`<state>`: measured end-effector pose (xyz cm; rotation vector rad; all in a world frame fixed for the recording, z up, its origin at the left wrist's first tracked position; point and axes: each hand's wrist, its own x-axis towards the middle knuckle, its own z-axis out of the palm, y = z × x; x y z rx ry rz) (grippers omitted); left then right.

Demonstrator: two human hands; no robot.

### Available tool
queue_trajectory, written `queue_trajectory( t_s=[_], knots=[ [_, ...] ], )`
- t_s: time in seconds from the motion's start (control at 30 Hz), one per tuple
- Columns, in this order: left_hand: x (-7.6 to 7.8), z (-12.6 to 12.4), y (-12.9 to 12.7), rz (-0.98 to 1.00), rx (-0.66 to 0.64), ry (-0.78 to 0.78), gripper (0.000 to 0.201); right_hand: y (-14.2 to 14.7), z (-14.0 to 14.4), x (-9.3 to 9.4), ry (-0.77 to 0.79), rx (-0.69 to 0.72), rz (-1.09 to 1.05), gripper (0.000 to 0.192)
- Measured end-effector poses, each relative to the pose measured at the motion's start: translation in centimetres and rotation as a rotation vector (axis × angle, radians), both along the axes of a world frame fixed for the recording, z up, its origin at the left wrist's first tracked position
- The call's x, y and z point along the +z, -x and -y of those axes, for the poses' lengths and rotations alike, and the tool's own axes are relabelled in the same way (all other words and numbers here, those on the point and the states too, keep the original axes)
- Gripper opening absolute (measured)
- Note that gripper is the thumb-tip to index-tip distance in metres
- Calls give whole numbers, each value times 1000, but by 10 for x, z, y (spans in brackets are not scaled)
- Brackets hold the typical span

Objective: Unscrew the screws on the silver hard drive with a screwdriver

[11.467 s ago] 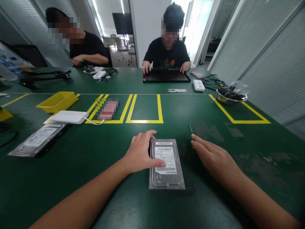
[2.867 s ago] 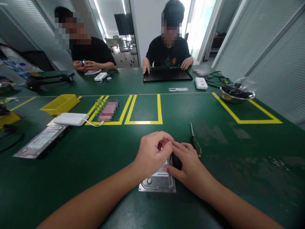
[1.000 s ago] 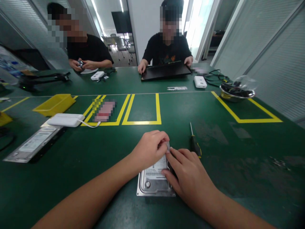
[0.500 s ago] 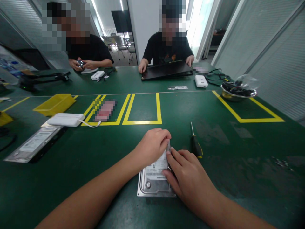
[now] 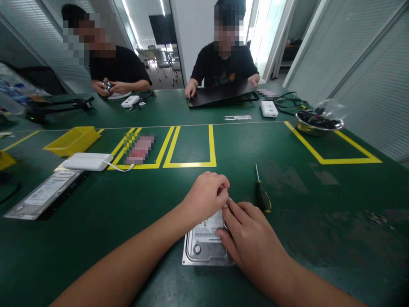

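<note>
Head view: hard drive (image 5: 204,245) lengthwise away.

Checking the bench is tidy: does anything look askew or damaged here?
Nothing looks damaged. The hard drive lies flat under both hands, left hand and right hand. A screwdriver lies loose beside it. A second drive lies skewed at the table's left.

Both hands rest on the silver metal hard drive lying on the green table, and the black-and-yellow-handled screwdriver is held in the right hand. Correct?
Not quite. The head view shows the black-and-yellow-handled screwdriver lying on the green table, beside the right hand, not held. The left hand and right hand do rest on the silver metal hard drive.
</note>
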<state>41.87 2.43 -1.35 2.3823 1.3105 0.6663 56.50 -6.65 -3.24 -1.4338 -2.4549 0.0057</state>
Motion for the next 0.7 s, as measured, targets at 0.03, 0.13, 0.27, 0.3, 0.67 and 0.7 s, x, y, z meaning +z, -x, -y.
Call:
queue_trajectory(
  t_s=[0.03, 0.13, 0.27, 0.3, 0.67, 0.7],
  knots=[
    [-1, 0, 0, -1, 7, 3, 13, 0, 0, 0, -1, -2, 1, 44],
    [-2, 0, 0, -17, 22, 9, 13, 0, -1, -1, 0, -3, -1, 44],
    [-3, 0, 0, -56, 60, 27, 13, 0, -2, 0, 3, 1, -3, 43],
    [-2, 1, -1, -59, 70, 34, 13, 0, -3, 0, 5, 3, -1, 44],
    [3, 2, -1, -83, 152, 78, 15, -1, -1, -1, -29, 11, 11, 44],
    [3, 2, -1, -85, 154, 78, 15, -1, -1, -1, -28, 12, 13, 44]
  ],
)
